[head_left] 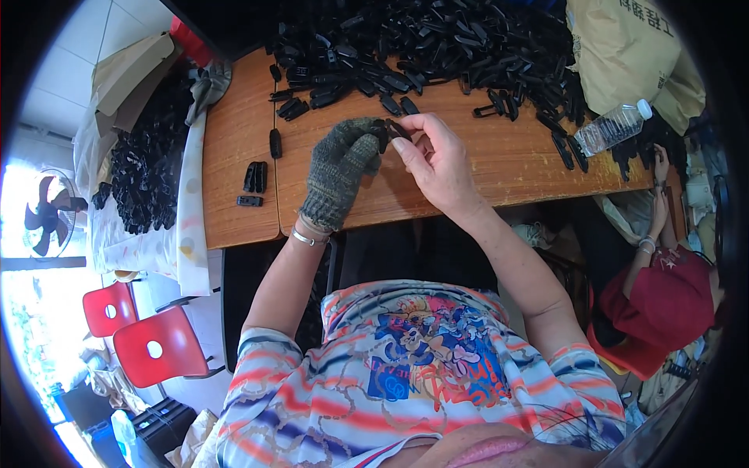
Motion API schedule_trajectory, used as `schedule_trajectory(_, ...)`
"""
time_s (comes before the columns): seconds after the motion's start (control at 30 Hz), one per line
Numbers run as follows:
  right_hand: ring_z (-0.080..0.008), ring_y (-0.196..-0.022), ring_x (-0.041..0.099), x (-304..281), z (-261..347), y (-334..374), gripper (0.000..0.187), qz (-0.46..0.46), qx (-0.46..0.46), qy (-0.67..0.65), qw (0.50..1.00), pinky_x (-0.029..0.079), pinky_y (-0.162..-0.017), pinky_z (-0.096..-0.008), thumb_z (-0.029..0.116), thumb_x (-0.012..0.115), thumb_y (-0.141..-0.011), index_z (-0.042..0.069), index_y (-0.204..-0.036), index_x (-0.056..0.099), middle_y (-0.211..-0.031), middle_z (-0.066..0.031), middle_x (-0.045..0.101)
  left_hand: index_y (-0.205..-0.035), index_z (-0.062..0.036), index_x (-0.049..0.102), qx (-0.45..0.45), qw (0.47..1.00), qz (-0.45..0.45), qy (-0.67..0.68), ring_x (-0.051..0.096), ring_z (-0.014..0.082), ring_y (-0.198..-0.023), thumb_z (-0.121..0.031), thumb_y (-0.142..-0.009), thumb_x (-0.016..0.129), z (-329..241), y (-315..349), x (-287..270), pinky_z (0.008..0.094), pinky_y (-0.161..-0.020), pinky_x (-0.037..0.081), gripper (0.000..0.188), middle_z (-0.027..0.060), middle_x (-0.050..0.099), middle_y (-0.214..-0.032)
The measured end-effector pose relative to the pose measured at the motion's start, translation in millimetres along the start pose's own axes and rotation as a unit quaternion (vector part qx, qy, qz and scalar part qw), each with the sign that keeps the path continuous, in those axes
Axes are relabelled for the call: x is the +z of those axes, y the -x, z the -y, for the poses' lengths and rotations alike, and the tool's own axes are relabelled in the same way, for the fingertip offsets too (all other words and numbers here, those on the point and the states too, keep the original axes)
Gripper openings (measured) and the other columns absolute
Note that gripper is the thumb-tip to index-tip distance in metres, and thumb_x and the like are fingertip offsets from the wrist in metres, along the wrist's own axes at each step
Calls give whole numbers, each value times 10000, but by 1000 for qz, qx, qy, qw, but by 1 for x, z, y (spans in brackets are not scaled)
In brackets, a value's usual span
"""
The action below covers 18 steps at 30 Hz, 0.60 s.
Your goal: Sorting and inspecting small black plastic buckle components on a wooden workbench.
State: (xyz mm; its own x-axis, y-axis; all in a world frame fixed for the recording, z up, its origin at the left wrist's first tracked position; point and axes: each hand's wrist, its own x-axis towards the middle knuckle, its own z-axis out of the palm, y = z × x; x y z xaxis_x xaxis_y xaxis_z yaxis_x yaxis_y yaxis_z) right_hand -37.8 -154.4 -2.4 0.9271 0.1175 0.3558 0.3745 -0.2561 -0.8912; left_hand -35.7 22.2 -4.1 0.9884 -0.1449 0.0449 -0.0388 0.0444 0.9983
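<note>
Above the near edge of the wooden table, both my hands meet at a small black plastic part. My left hand, in a grey-green knitted glove, is closed around one end of it. The thumb and fingers of my bare right hand pinch the other end. My fingers cover much of the part, so its exact kind cannot be made out. Beyond my hands spreads a big heap of black plastic parts. To the left lie a single black part and a small group of similar pieces.
A clear plastic bottle lies at the right beside a tan sack. Another person in a dark red top sits at the right. At the left are a lined container of black parts, red chairs and a fan.
</note>
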Motion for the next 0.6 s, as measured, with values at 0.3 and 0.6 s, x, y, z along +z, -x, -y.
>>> schedule_trajectory(0.3,-169,-693,637,3,1,1,189,13,-48,25,998,515,-620,-282,56,696,-881,-3,-1044,620,-925,-93,632,-1198,-34,655,13,1000,0,-5,599,63,-673,-154,-977,608,1,7,3,212,-561,478,256,25,682,-882)
schedule_trajectory(0.6,-300,-699,641,27,-14,22,368,-69,-122,115,983,513,-611,-371,-21,729,-764,45,-1094,578,-882,-118,601,-1171,-45,671,37,980,-73,-181,675,170,-858,-131,-945,635,7,21,23,313,-762,539,245,95,707,-992)
